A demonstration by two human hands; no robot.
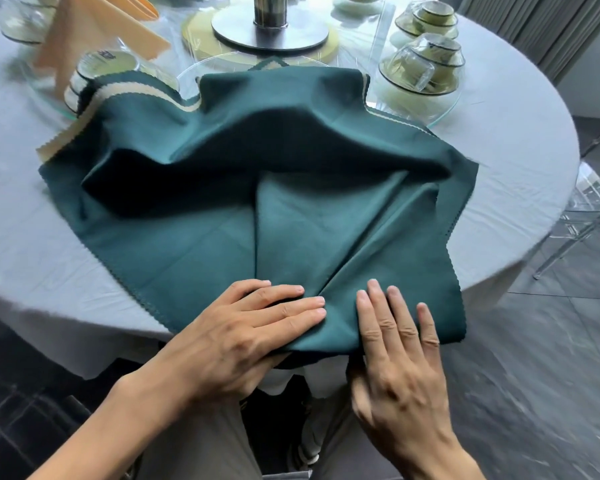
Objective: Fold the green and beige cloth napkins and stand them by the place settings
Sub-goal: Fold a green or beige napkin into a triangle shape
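Head view: I logged the first folds of the green napkin (194,237) as under way; it lay rumpled over the near edge of the table (499,168), far half billowed up, beige border at the back. Left hand (253,327) lay flat, fingers straight and together, pressing a pleat. Right hand (395,344) lay flat too, fingers slightly spread, holding nothing. Next move, I judged: flatten the hump, then crease.

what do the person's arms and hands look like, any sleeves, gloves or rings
Both forearms are bare to the frame edge, with no sleeves in view. The left hand and right hand wear no gloves, and no rings, watch or bracelet show. Fingernails are short and unpainted.
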